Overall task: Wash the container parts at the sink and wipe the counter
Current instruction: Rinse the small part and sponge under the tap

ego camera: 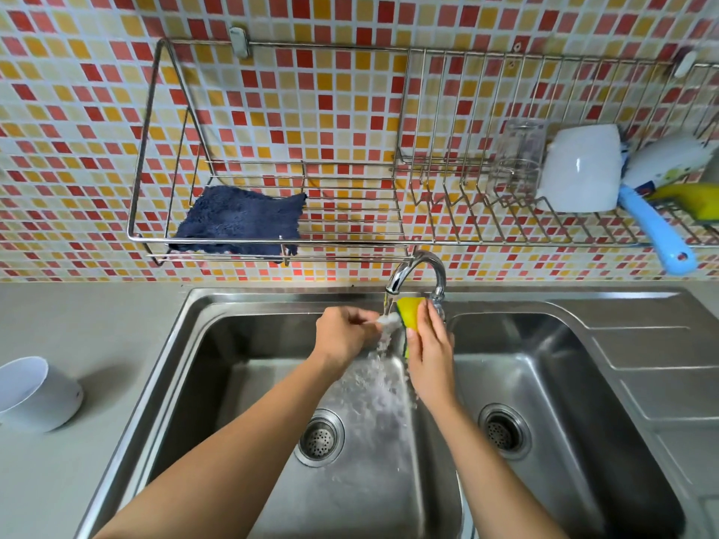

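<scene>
My left grip (346,336) is curled tight and pinches 1 small white container part (391,322) at its fingertips. The part sticks out to the right of that grip, long axis running left to right, free end pointing at the sponge; the water blurs its shape. My right grip (432,348) is wrapped round 1 yellow-and-green sponge (410,311), which stands up out of the top of that grip. Its long axis runs away from me toward the faucet (418,272), and its yellow face is turned toward the left grip. Part and sponge sit just beside each other between the 2 grips; I cannot tell whether they touch. The stream (383,344) from the 1 faucet falls onto the part and down between both grips into the left of the sink's (544,301) 2 basins, each with 1 drain. Well left of the left grip and nearer me, 1 white container (35,390) lies tilted on the tabletop (97,324), mouth facing left. Above both grips hangs 1 wire rack (350,241). It holds 1 dark blue cloth (241,221) up left. Up right are 1 clear glass (519,157), 1 white mug (579,169), 1 blue-handled brush (657,235) and 1 yellow item (696,200) that I cannot identify.
</scene>
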### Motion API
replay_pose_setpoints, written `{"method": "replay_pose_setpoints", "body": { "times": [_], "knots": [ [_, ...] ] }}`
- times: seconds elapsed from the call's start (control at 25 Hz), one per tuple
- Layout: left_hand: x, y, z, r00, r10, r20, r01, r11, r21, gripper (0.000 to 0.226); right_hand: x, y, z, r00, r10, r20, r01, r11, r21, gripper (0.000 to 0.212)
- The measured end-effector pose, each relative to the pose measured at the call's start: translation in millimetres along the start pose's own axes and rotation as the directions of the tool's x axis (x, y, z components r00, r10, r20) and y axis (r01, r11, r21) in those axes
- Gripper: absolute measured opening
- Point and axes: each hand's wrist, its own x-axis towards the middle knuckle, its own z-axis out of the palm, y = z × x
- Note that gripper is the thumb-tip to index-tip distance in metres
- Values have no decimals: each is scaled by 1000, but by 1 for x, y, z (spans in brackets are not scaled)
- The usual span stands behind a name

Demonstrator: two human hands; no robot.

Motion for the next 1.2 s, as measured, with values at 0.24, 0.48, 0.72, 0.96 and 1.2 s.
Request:
{"method": "replay_pose_setpoints", "body": {
  "times": [0.24, 0.48, 0.72, 0.96, 1.2],
  "knots": [
    [0, -2, 3, 986, 161, -43, -151, 973, 175, 9, -2, 2, 1, 999, -36, -16, 35, 997, -66, 49],
    [4, -3, -1, 968, 242, -63, -221, 947, 234, 10, 0, 1, 1, 1000, 15, 20, -14, 999, -29, 48],
    [5, -7, -2, 963, 264, -48, -249, 946, 208, 9, 1, 4, 0, 997, 82, 12, -82, 997, 8, 48],
    [7, -7, 0, 980, 193, -54, -186, 976, 116, 8, -1, -5, 3, 1000, 26, 8, -26, 1000, 12, 52],
    [9, -1, 0, 994, -107, 13, 107, 961, -254, 22, -1, -2, -1, 998, 37, 49, -41, 997, 68, 51]
  ]
}}
